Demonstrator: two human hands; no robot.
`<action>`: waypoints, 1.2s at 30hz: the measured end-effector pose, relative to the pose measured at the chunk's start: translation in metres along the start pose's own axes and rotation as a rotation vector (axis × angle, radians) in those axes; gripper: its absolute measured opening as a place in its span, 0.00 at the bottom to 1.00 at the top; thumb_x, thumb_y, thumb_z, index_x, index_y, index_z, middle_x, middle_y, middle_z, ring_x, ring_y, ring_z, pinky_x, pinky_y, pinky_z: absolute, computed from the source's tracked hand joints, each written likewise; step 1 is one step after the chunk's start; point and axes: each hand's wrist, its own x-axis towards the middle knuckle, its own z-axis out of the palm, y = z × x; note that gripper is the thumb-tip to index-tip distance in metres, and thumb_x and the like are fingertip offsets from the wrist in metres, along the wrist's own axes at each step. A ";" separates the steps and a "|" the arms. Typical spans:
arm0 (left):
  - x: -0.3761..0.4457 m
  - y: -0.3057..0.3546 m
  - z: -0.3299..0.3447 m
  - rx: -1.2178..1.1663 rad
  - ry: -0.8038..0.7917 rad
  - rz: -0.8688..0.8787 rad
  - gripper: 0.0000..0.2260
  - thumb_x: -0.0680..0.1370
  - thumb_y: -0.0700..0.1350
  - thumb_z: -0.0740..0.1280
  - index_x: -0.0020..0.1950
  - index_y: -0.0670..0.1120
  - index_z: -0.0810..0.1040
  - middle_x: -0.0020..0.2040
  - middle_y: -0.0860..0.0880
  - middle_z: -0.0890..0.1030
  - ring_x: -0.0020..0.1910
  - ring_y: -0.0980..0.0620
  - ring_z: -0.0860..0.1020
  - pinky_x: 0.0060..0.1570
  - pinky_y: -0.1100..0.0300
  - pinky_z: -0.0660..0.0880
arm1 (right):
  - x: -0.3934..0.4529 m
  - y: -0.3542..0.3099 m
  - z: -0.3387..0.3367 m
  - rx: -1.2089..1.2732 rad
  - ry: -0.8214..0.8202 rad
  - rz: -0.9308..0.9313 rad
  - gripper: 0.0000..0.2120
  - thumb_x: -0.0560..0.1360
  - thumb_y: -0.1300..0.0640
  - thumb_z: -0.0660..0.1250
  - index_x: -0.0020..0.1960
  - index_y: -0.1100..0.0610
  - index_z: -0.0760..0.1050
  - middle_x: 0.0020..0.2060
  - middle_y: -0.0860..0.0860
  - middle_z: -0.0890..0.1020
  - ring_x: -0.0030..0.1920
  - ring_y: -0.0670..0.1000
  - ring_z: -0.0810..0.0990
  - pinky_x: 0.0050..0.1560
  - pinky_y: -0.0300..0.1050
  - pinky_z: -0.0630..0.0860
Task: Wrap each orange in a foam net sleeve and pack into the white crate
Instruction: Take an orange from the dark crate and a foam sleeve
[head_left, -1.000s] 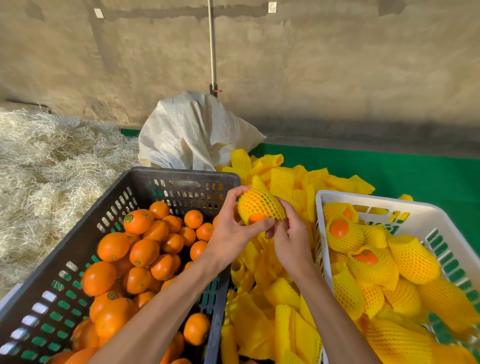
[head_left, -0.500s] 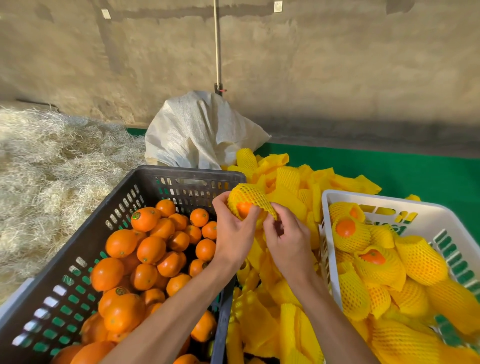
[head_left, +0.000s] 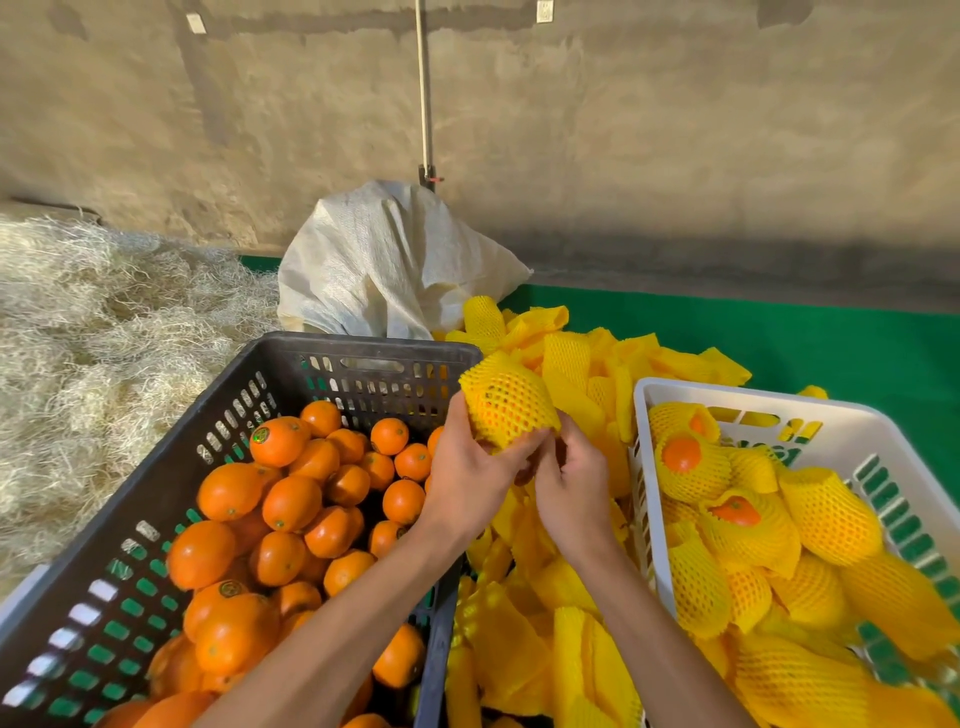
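I am watching the wrapped orange being held up between the two crates, above the pile of loose sleeves. The yellow foam net is covering nearly all of it now, with the fruit showing only as a darker orange glow through the mesh and a floppy end of sleeve sticking up at the top left. The left hand is cupping it from below and behind, thumb and fingers curled around the lower edge of the net. The right hand is sitting just beside it, its fingers bent in under the bottom of the sleeve, pinching at the hem (how firmly I cannot tell, since the fingertips are tucked out of sight). Both forearms are reaching up from the bottom of the view.

Half a second ago a bare patch of orange was still peeking out near the left thumb; that patch is now covered, and the bundle is sitting slightly further right.

To the left, the dark crate is holding the unwrapped oranges. To the right, the white crate is holding the wrapped ones. Behind are a white sack, a heap of straw and the green floor.
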 end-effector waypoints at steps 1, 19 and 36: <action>0.000 0.000 0.000 -0.062 0.025 -0.016 0.27 0.73 0.56 0.79 0.66 0.50 0.72 0.55 0.54 0.82 0.53 0.54 0.83 0.44 0.62 0.82 | -0.001 -0.001 0.002 -0.011 -0.001 -0.019 0.09 0.84 0.54 0.60 0.59 0.51 0.78 0.42 0.30 0.81 0.41 0.36 0.82 0.37 0.24 0.72; 0.000 -0.009 -0.003 0.282 -0.089 0.216 0.36 0.79 0.40 0.72 0.80 0.64 0.61 0.74 0.55 0.65 0.75 0.62 0.63 0.67 0.70 0.68 | -0.003 -0.008 0.001 0.005 -0.054 0.127 0.37 0.73 0.26 0.63 0.77 0.40 0.60 0.68 0.37 0.74 0.66 0.37 0.74 0.57 0.32 0.77; 0.013 -0.014 -0.022 0.219 0.153 0.119 0.11 0.86 0.46 0.62 0.65 0.45 0.78 0.57 0.55 0.79 0.56 0.64 0.77 0.52 0.74 0.72 | 0.030 -0.005 -0.033 0.797 0.469 0.328 0.20 0.84 0.44 0.58 0.71 0.55 0.67 0.60 0.52 0.84 0.43 0.60 0.85 0.39 0.48 0.81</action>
